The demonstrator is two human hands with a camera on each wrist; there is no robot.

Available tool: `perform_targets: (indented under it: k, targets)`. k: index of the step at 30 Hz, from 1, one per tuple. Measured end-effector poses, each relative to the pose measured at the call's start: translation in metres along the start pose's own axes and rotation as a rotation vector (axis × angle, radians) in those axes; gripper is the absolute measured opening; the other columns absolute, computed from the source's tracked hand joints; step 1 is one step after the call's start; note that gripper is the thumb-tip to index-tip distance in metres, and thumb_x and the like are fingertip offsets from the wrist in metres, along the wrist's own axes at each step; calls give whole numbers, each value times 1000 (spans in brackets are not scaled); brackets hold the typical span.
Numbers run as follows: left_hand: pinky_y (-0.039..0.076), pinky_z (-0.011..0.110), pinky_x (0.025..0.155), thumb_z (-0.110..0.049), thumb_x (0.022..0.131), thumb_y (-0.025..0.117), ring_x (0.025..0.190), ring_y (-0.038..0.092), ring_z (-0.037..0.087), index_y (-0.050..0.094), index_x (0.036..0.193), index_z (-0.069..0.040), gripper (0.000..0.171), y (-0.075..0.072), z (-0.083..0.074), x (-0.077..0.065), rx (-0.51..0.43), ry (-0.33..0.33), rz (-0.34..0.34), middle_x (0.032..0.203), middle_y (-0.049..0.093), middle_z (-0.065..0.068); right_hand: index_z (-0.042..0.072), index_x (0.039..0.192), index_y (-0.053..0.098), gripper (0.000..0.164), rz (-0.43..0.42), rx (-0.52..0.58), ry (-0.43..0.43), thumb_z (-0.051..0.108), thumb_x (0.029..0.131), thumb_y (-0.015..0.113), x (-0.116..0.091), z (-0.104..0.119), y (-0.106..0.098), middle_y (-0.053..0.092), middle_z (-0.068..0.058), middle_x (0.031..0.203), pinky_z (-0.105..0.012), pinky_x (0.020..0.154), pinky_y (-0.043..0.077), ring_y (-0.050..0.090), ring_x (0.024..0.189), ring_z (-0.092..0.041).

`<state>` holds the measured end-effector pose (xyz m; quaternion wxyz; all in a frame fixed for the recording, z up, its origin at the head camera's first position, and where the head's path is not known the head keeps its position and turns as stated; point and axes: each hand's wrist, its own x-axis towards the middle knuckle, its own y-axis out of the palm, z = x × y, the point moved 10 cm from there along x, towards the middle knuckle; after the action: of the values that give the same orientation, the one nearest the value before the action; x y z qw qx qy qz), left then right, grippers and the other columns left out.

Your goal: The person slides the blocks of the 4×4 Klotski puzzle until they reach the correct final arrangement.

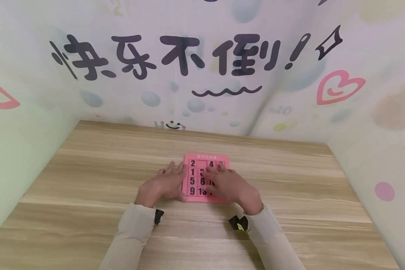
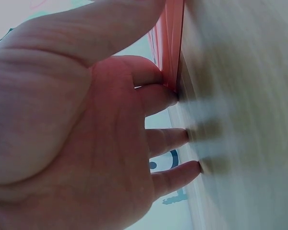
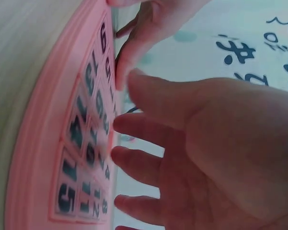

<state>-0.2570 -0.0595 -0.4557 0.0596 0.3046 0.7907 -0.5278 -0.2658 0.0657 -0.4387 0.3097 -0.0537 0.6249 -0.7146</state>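
Currently, I see left hand, unclenched, touching number puzzle from the left. Right hand, relaxed, overlies its tiles.

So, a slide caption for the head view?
Pink sliding number puzzle on a wooden table: left hand at its edge, right hand over its tiles.

Pink number puzzle; flat, face-up
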Motion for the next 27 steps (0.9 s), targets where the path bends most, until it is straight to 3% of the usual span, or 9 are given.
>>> perform_targets:
  k: [8,27]
  targets:
    - [7,59,122,-34,86,75,152,-4,40,12,158,-2,101,0,1,0,-4,-4,1,166,3,15,25,151,45,53,15,-60,-8,45,102,50,-4,13,2,34,0,161,-61,118,25,20,150,-39]
    - [6,60,122,-35,85,76,152,-5,41,13,158,-2,102,1,1,2,-5,4,-8,166,3,15,26,153,40,55,14,-76,32,47,103,46,-1,11,6,29,-1,162,-58,120,21,16,151,-38]
